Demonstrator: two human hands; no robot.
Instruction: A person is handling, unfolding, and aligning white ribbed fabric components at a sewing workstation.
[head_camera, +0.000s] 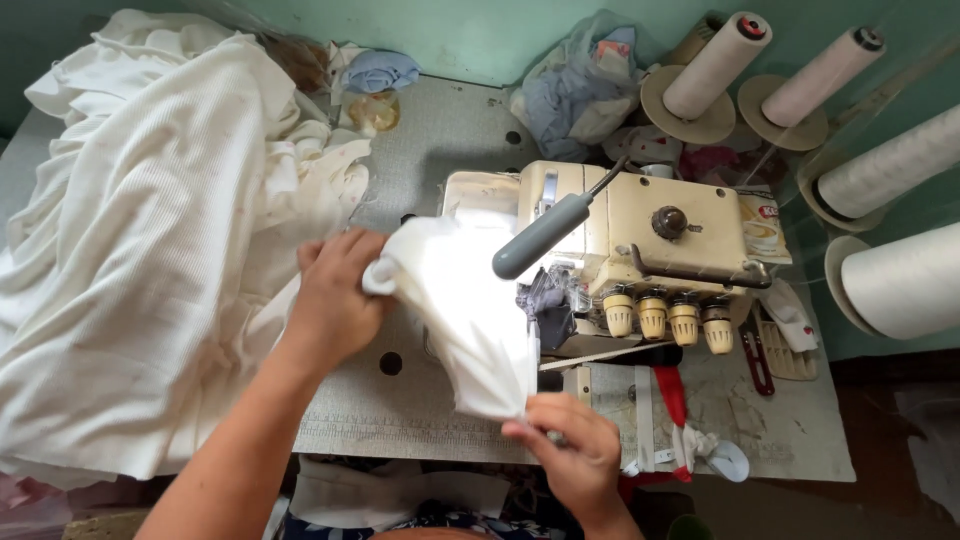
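1. The left hand (335, 300) has its fingers bunched tight on the upper end of a white cloth piece (465, 315).
2. The right hand (565, 455) pinches the cloth's lower corner, fingers together.
3. The cloth stretches between both hands over the grey table (440, 140), just in front of a cream sewing machine (650, 230).
4. A heap of white fabric (140, 230) lies left; thread cones (860, 120) stand right.

soft white cloth (470, 320), glossy cream machine (650, 235)

Sewing workshop: overlock machine (640, 240), thread cones (715, 65), heaped white fabric (140, 230).
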